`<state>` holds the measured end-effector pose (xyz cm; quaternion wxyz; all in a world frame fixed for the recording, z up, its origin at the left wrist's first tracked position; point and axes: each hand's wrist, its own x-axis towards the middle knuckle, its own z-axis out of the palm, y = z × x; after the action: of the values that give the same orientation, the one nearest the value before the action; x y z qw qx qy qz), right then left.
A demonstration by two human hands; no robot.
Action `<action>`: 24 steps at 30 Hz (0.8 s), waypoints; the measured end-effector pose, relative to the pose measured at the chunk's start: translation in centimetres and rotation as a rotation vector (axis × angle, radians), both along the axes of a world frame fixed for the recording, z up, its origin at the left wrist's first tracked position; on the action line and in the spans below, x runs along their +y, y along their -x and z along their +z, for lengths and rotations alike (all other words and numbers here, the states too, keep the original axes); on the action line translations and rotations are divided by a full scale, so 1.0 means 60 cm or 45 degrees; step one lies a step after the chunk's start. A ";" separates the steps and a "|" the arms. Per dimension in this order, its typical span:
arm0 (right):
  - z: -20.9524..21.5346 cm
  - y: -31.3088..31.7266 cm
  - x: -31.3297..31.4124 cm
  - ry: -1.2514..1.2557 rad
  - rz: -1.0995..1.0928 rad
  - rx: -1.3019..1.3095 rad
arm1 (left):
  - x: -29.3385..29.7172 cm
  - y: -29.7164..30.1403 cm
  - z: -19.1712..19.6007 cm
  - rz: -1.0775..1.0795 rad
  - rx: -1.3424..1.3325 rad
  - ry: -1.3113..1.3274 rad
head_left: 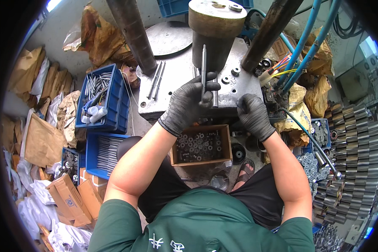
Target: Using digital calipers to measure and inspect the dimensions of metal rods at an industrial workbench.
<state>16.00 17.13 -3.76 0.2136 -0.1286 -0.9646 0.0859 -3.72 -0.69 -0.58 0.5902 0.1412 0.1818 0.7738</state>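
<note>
My left hand (191, 100), in a dark grey work glove, is closed around a slim metal shaft (204, 63) that stands nearly upright. Close to its fingers another metal shaft (215, 95) shows at the front of the steel press table (168, 94). My right hand (255, 115), gloved alike, hovers at the table's front right edge with curled fingers; what they hold, if anything, is hidden. Two small ring-shaped metal parts (226, 79) sit on the table between the hands and the thick press ram (214, 42). Two more shafts (157, 82) lie side by side on the left.
Steel columns (134, 35) flank the ram. Below the table stands a cardboard box (201, 163) of small round metal parts. Blue bins (121, 98) with shafts are on the left. At right are blue hoses (298, 50), a lever with a ball end (337, 175) and stacked metal cylinders (353, 147).
</note>
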 end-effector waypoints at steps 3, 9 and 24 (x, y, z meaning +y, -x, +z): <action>0.042 -0.001 -0.030 0.776 -0.192 0.118 | -0.003 0.000 -0.004 -0.008 0.034 -0.060; 0.094 -0.016 -0.070 1.714 -0.069 0.588 | 0.001 -0.040 -0.005 0.068 0.461 0.107; 0.108 -0.028 -0.081 2.125 -0.166 0.462 | 0.025 -0.083 -0.012 0.085 0.605 0.571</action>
<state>17.70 12.27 2.74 0.2046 -0.2831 -0.5270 0.7748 1.25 0.84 -1.29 0.5219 0.1781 0.4849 0.6788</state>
